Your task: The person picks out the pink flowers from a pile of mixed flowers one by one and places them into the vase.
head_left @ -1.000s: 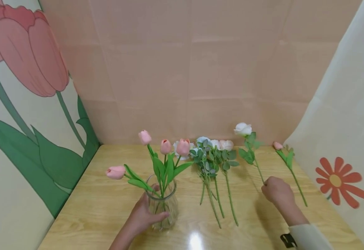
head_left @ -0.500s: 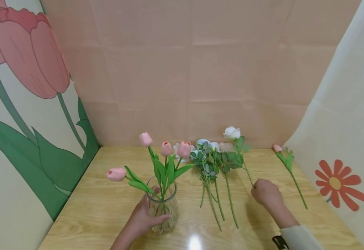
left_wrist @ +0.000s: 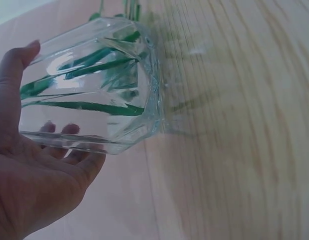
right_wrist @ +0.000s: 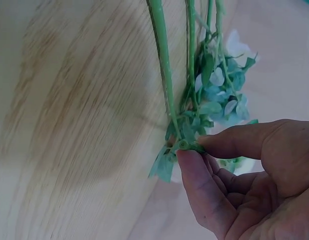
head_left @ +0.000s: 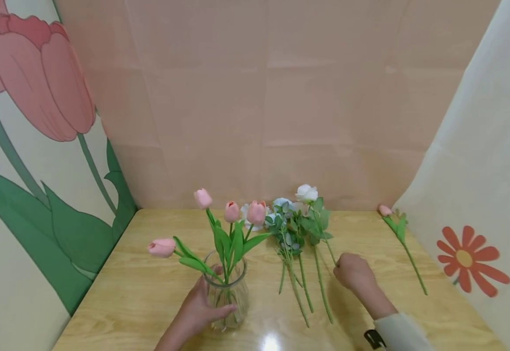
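Note:
My left hand [head_left: 202, 304] grips the side of a clear ribbed glass vase [head_left: 230, 297], thumb across its front. Several pink tulips [head_left: 231, 212] stand in the vase, one leaning far left; their green stems show through the glass [left_wrist: 89, 107] in the left wrist view. Between thumb and forefinger, my right hand [head_left: 355, 273] pinches the green stem of a white rose [head_left: 307, 193], tilted to the left. In the right wrist view the cut stem end [right_wrist: 183, 144] pokes out at the fingertips [right_wrist: 207, 142]. The rose overlaps the lying flowers in the head view.
Blue, white and pale flowers [head_left: 283, 214] with long stems lie in a bunch right of the vase. A single pink tulip [head_left: 401, 234] lies by the right edge of the wooden table [head_left: 149, 273]. A pink backdrop [head_left: 259, 107] hangs behind, with printed cloths at both sides.
My right hand has moved left with the white rose, whose bloom has gone from right of the bunch to over it. The left hand stays on the vase.

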Available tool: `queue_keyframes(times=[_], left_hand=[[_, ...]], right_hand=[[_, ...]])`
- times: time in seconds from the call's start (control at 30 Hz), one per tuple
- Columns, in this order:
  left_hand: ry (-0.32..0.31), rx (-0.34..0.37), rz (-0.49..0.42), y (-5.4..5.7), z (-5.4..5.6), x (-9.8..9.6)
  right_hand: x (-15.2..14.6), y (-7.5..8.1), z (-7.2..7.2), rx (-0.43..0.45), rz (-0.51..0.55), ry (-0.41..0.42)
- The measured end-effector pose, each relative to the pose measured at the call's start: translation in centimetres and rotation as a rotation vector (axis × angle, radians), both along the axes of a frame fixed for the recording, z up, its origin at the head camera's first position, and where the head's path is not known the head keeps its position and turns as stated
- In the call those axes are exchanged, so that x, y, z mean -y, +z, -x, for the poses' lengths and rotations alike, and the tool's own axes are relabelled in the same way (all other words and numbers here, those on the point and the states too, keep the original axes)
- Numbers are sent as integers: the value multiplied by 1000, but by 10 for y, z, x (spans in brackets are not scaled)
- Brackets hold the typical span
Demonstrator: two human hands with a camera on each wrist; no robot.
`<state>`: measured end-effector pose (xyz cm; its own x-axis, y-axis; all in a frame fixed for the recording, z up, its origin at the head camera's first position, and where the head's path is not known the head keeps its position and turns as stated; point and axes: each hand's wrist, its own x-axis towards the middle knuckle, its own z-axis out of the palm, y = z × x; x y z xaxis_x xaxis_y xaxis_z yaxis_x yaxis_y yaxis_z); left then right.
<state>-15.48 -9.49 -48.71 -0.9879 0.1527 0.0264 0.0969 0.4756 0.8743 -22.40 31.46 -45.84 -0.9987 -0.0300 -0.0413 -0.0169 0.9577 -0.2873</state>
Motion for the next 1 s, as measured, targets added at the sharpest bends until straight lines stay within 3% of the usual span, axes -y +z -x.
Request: queue_keyframes(times=[0.43, 0.77, 1.0], left_hand=[[2, -28, -14, -4, -2, 0], [20, -10, -15, -1, -1, -1], [5, -37, -19, -3, 0, -1]], right_hand=[[21, -6, 1, -24, -11, 32], [31, -9, 4, 8, -4, 16], [34, -12, 6, 41, 15, 18]])
